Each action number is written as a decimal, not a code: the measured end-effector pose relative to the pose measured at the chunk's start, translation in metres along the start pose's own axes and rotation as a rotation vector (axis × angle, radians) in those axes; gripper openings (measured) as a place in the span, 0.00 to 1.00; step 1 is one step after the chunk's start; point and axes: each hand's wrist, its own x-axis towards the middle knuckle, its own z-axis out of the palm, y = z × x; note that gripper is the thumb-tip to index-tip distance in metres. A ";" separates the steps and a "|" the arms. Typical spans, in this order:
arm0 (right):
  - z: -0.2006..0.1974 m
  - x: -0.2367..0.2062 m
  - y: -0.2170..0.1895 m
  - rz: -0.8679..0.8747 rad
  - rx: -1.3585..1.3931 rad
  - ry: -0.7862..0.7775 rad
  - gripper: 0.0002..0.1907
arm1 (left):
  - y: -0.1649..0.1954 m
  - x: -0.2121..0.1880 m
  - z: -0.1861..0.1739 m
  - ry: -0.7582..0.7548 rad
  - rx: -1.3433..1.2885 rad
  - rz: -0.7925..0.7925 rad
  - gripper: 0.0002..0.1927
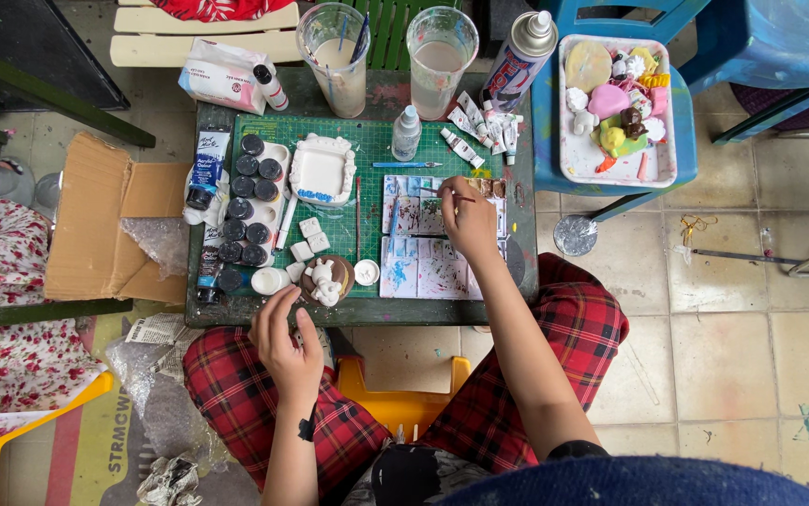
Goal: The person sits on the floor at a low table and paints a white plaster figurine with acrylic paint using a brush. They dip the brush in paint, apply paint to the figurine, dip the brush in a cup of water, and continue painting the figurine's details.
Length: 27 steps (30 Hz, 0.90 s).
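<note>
The right hand (468,217) pinches a thin paintbrush (445,194) over the paint-smeared tile palette (423,262) on the table (367,309), while the left hand (287,349) curls loosely closed around something hidden beneath its fingers.

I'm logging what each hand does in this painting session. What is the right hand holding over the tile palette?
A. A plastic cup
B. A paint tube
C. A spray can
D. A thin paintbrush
D: the right hand grips a thin paintbrush with its tip over the paint-smeared tile palette.
</note>
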 end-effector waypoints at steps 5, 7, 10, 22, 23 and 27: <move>-0.003 -0.002 0.002 0.016 -0.033 -0.023 0.02 | 0.001 -0.006 0.005 -0.035 0.076 0.041 0.13; -0.003 -0.004 0.003 -0.012 -0.027 -0.013 0.02 | 0.000 -0.006 0.005 -0.034 0.087 0.044 0.13; -0.003 -0.009 0.004 0.023 -0.035 -0.015 0.04 | -0.002 -0.009 0.001 -0.058 0.064 0.008 0.13; -0.013 -0.011 -0.016 -0.057 -0.085 -0.047 0.04 | -0.016 -0.013 -0.022 0.032 0.150 0.006 0.14; -0.014 -0.012 -0.017 -0.051 -0.083 -0.061 0.04 | -0.018 -0.013 -0.024 0.050 0.139 -0.011 0.14; -0.021 -0.016 -0.010 0.059 0.413 0.076 0.03 | -0.029 -0.009 -0.029 0.094 0.107 -0.055 0.15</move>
